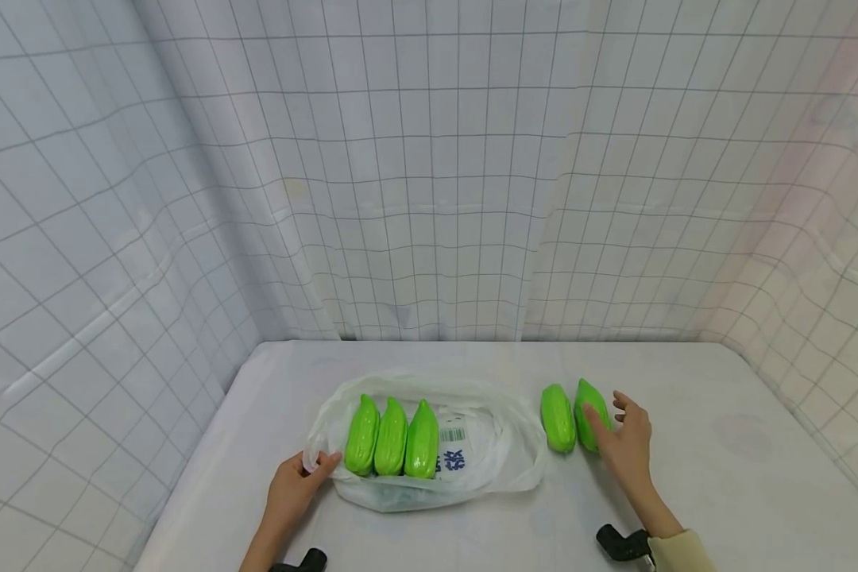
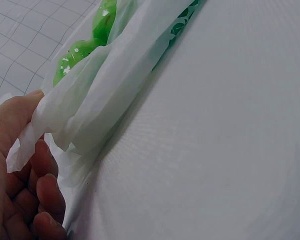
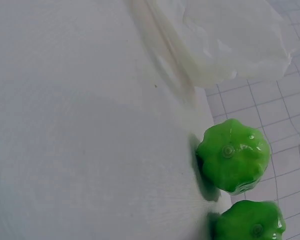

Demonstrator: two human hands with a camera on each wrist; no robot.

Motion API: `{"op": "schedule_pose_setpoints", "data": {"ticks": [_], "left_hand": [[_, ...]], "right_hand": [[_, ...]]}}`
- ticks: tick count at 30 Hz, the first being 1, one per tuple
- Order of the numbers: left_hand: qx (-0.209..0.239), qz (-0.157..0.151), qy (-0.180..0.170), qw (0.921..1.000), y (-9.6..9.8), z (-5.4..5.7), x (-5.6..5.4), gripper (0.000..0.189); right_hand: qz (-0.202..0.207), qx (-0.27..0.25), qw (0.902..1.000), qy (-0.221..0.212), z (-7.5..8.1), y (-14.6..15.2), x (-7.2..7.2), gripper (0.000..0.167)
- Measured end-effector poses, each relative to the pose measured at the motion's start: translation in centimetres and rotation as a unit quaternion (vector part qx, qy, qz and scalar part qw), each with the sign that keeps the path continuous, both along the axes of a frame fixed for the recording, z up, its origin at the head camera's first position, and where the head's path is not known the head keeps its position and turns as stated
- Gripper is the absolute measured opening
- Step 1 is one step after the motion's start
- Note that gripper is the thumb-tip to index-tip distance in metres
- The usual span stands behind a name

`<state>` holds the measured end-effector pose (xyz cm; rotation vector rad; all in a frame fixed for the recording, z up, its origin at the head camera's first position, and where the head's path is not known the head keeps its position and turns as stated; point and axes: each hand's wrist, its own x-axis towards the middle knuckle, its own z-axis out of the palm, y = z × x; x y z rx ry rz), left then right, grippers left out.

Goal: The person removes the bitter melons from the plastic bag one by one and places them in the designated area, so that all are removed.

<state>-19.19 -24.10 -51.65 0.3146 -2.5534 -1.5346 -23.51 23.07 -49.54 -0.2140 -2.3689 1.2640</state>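
A white plastic bag (image 1: 500,469) lies spread open on the table. Inside are three glossy green bitter melons (image 1: 391,437), side by side with pointed tips toward the back. My left hand (image 1: 293,488) pinches the bag's left rim between thumb and fingers; in the left wrist view the thin film (image 2: 80,115) bunches there. Right of the bag lie two more bitter melons, an inner one (image 1: 558,419) and an outer one (image 1: 588,401). My right hand (image 1: 629,445) is at the outer one, thumb over its side and fingers spread apart from it. The right wrist view shows their rounded ends (image 3: 235,155).
The white-covered table (image 1: 722,461) runs back to a white grid-patterned curtain (image 1: 429,199), which also hangs along both sides. Printed blue characters and a barcode (image 1: 453,434) show within the bag. A black wrist device (image 1: 622,544) sits on my right wrist.
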Motion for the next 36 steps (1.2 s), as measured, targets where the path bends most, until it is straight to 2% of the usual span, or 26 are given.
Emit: {"op": "schedule_pose_setpoints", "data": {"ticks": [10, 16, 27, 36], "left_hand": [[0.001, -0.001, 0.000, 1.0000, 0.0, 0.0, 0.0, 0.036], [0.001, 0.000, -0.004, 1.0000, -0.1, -0.3, -0.1, 0.036], [-0.004, 0.004, -0.006, 1.0000, -0.1, -0.3, -0.2, 0.036], [0.001, 0.000, -0.002, 1.0000, -0.2, -0.4, -0.2, 0.036]], "right_hand": [[0.002, -0.014, 0.9942, 0.107, 0.7, -0.6, 0.1, 0.050], [0.008, -0.015, 0.9905, 0.136, 1.2, -1.2, 0.2, 0.047], [0.055, -0.055, 0.9898, 0.119, 2.6, -2.9, 0.6, 0.044], [0.138, -0.073, 0.9818, 0.109, 3.5, -4.3, 1.4, 0.048]]}}
